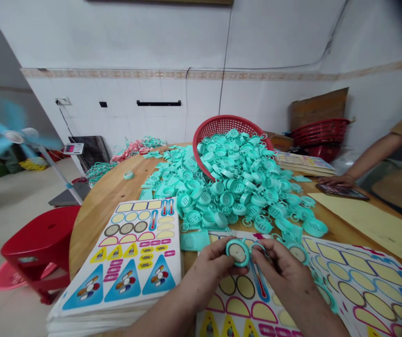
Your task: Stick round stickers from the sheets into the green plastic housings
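Observation:
A round teal plastic piece (pixel 238 252), with a round dial-like sticker on its face, is held above the sticker sheets. My left hand (pixel 210 264) grips it by the rim between thumb and fingers. With thumb and fingertips, my right hand (pixel 283 264) pinches the small teal loop (pixel 257 248) at the piece's right side. Below both hands lies a sticker sheet (pixel 238 306) with round, half-round and thermometer shapes. Just right of my right hand is another teal piece with a round sticker (pixel 297 253).
A heap of teal pieces (pixel 229 199) spills from a tipped red basket (pixel 204 128). A sticker stack (pixel 145 252) lies left, more sheets (pixel 369 276) right. Another person's hand (pixel 341 181) rests by a phone (pixel 343 192). A red stool (pixel 42 238) and fan (pixel 14 135) stand left.

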Tool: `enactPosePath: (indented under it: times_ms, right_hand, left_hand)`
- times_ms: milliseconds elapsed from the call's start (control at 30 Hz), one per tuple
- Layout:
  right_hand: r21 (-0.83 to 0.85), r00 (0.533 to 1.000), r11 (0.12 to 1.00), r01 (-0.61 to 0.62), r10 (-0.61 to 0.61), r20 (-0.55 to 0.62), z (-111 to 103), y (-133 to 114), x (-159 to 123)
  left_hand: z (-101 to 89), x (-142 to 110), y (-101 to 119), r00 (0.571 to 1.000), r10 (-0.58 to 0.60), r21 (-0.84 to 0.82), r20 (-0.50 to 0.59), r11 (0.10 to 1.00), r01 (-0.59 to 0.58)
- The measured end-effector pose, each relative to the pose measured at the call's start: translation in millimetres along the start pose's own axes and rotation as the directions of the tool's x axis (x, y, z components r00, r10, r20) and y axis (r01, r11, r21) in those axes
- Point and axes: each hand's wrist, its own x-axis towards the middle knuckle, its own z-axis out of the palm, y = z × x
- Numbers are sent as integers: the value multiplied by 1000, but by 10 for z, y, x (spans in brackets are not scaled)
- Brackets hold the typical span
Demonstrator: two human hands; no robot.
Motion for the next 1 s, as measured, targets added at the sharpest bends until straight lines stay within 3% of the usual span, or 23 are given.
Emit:
enactPosePath:
  times_ms: [400,667,1000]
  right_hand:
    - [41,999,998,-48,48,-6,6,-11,7]
    - [241,991,961,-133,137,2,-10,-58,-7]
    - [346,985,925,-157,173,-16,30,-106,-29]
  left_hand:
    - [18,-14,6,998,-40,-68,-40,997,38]
    - [-8,-33,-1,999,-16,-41,41,999,18]
    - [46,-34,-14,994,-100,-13,-31,995,100]
